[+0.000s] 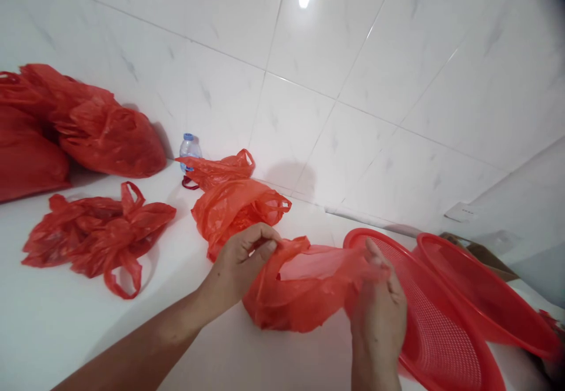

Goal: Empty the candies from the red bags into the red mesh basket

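Between my hands a red plastic bag (300,302) is stretched out sideways, its mouth partly spread. My left hand (247,261) pinches the bag's left edge between thumb and fingers. At its other side my right hand (379,297) grips the thin plastic, a little blurred by motion. Just behind my left hand sits another crumpled red plastic bag (242,199), with a smaller flattened one (216,170) beyond it. What the held bag contains, if anything, I cannot make out.
Two red baskets lie at the right: a perforated one (436,320) close to my right hand and a second basket (481,291) behind it. Crumpled red bags (101,232) and filled red bags (101,126) are at the left. A small bottle (188,146) stands by the tiled wall (220,43).
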